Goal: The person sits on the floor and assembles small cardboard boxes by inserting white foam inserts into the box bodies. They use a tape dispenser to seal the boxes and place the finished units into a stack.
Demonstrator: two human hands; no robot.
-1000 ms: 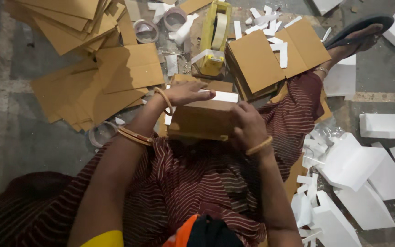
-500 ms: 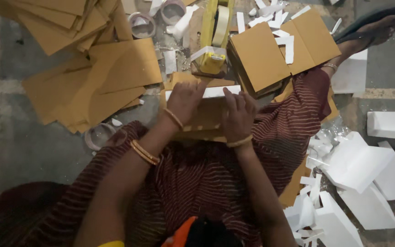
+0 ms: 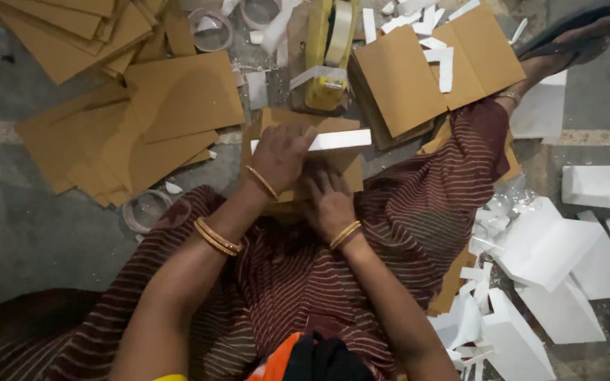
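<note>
Lying at far left, the loose heap of flat brown cardboard sheets [image 3: 142, 120] sits as it did half a second ago. The left hand [image 3: 280, 156] has shifted forward and now grips the long white foam strip [image 3: 333, 140], fingers curled over its near end, holding it across the folded brown cardboard box [image 3: 340, 169] on the lap. The right hand [image 3: 327, 201] has stayed on the box, fingers spread flat and pressing its face. White foam blocks [image 3: 552, 243] lie scattered at right, unmoved.
</note>
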